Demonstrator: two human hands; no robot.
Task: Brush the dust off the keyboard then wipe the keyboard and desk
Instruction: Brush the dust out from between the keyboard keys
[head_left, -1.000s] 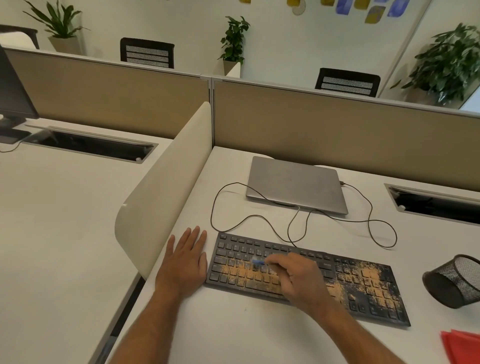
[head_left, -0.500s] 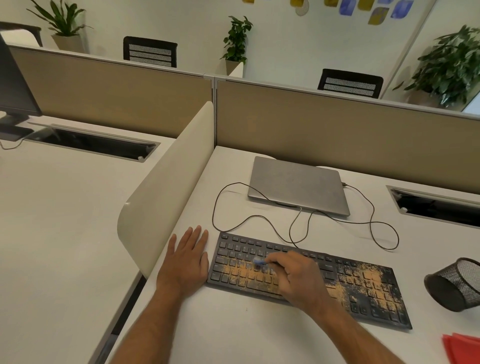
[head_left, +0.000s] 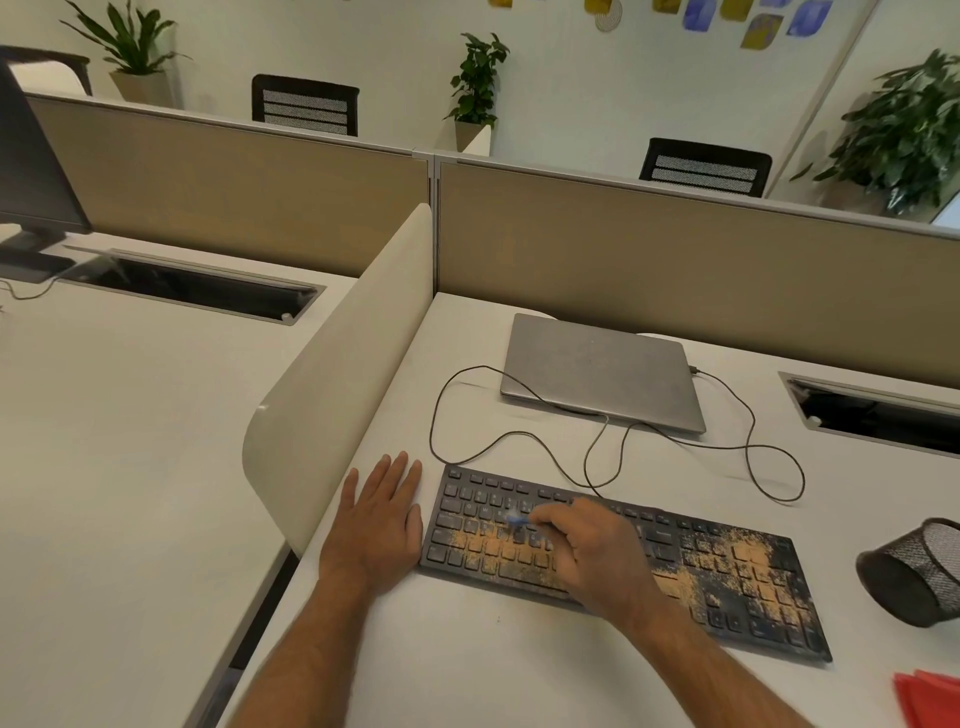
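Observation:
A black keyboard (head_left: 727, 587) lies across the white desk (head_left: 467, 654), with orange-brown dust on its left-centre keys and its right end. My right hand (head_left: 597, 558) hovers over the middle of the keyboard and grips a small blue brush (head_left: 517, 520), whose tip touches the dusty keys; most of the brush is hidden in my fist and blurred. My left hand (head_left: 376, 525) rests flat on the desk, fingers straight, against the keyboard's left edge.
A shut grey laptop (head_left: 602, 371) lies behind the keyboard, with a thin black cable (head_left: 748, 452) looping across the desk. A black mesh cup (head_left: 917, 571) lies tipped at the right, and a red cloth (head_left: 930, 699) shows at the lower right corner. A cream divider (head_left: 332, 384) stands on the left.
My right hand with the brush has shifted slightly along the dusty left-centre keys. My left hand stays flat beside the keyboard. The view has moved a little.

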